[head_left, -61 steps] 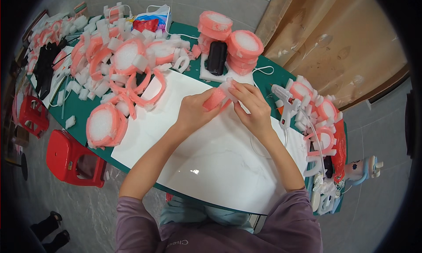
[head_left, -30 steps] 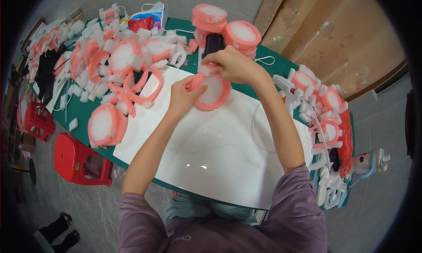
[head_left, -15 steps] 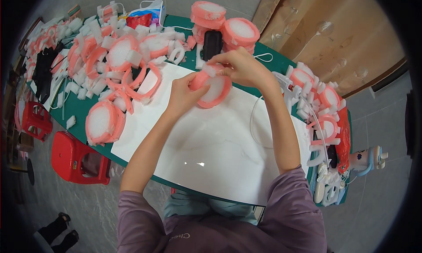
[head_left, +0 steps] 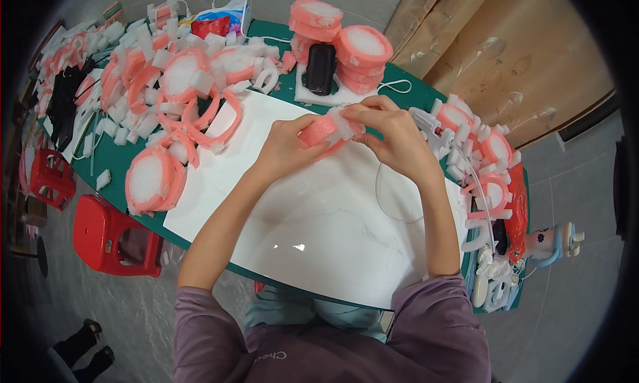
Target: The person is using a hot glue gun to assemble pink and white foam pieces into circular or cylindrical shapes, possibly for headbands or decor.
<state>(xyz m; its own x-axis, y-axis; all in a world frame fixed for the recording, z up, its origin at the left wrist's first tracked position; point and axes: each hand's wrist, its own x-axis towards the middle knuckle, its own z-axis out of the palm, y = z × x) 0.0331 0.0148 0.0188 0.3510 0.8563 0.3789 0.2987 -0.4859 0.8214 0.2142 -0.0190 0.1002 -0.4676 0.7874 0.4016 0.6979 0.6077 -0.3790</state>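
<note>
Above the white board (head_left: pixel 293 216), both hands hold a round pink-and-white foam piece (head_left: pixel 318 131), tilted so its pink side band faces up. My left hand (head_left: pixel 287 146) is closed on the left part of it, thumb along the near side. A small white foam block (head_left: pixel 344 124) sits against the pink band at the right end. My right hand (head_left: pixel 394 138) has its fingertips closed on that block, with the thumb below. The fingers partly cover the foam's right end, and its round white face is mostly out of sight.
Finished-looking foam rounds (head_left: pixel 363 50) stand stacked at the back beside a black case (head_left: pixel 321 70). Foam rings and offcuts (head_left: pixel 180 83) heap the left of the green table (head_left: pixel 113 176). A glue gun (head_left: pixel 432 126) with a cable lies right. Red stools (head_left: pixel 110 233) stand left.
The foam piece has been tipped, so its pink side shows where its white face did. My right hand has come lower and turned, its fingers now at the right end. The view has shifted slightly.
</note>
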